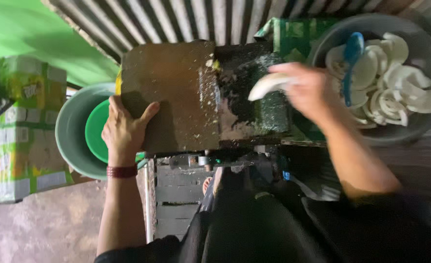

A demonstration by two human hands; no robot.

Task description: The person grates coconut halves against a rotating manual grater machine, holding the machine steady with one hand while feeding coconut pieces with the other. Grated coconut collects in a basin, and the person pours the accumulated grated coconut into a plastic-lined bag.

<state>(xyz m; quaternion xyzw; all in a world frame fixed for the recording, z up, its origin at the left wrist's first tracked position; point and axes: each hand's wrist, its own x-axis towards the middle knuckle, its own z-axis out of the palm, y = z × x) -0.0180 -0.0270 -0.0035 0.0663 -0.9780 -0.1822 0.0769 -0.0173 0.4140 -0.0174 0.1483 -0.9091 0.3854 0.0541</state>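
Curved white coconut flesh (268, 84), pinched in the blurred right hand (309, 92), hovers over a dark, fleck-strewn grating machine (247, 97). Left hand (123, 129) lies open, seemingly steadying its brown metal cover (169, 92). More pieces fill the grey basin (420, 48) at far right.

Dim corrugated metal wall (186, 19), perhaps concrete floor (45, 224)

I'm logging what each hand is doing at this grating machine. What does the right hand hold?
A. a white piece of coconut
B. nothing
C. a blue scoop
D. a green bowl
A: the right hand grips a curved white coconut piece over the dark opening of the machine, while the blue scoop lies in the grey basin.
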